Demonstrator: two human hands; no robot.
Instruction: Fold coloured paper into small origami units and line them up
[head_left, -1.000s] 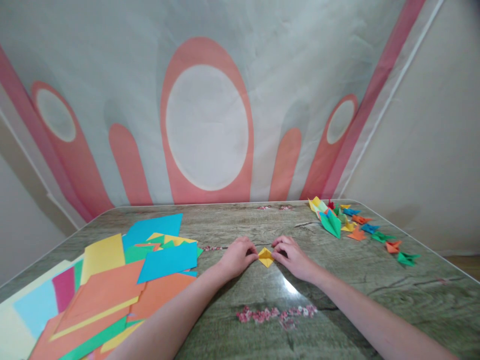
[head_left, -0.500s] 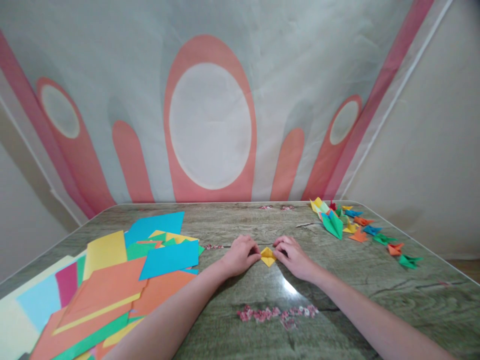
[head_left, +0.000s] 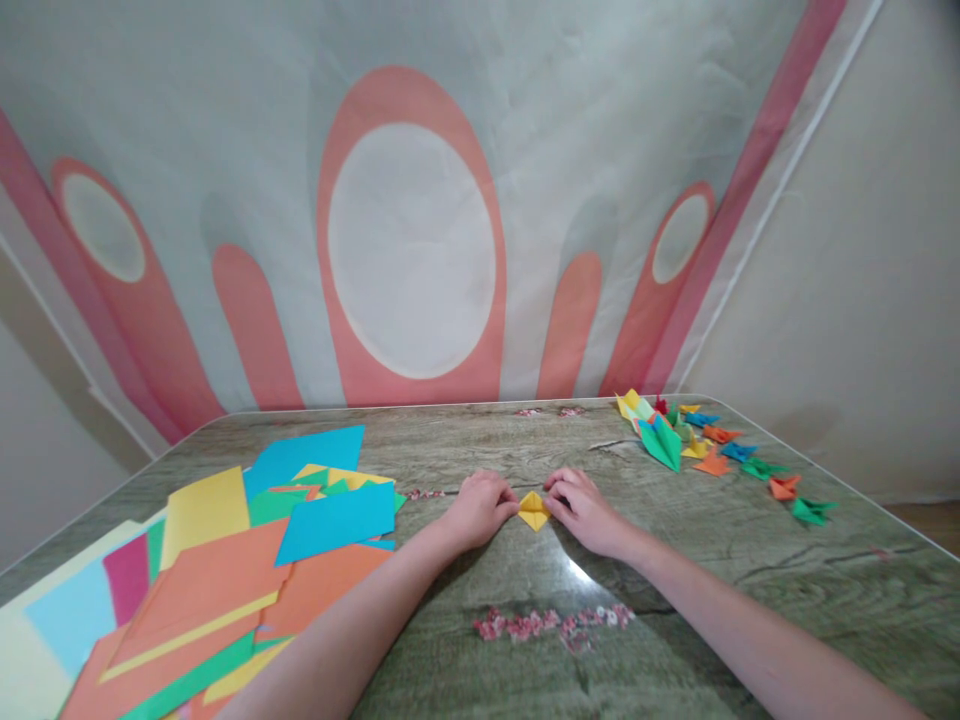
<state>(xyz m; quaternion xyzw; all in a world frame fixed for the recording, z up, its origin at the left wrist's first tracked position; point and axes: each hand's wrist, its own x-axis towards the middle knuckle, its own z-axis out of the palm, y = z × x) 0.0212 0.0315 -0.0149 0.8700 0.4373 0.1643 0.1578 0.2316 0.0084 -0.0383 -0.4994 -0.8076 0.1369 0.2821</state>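
Observation:
A small yellow folded paper, diamond-shaped with a crease across its middle, lies on the wood-patterned table. At its left corner, my left hand pinches the edge between thumb and fingers. My right hand grips the opposite corner in the same way, fingers curled. Both hands rest low, close to the tabletop. The fingertips cover the paper's two side corners.
Sheets of coloured paper, among them an orange sheet and a blue sheet, overlap on the left. At the back right sit several small folded paper figures beside a green paper plane. A printed backdrop hangs behind the table.
The view has shifted and tilted slightly. Both hands keep their hold on the yellow folded paper, with no clear change in its shape.

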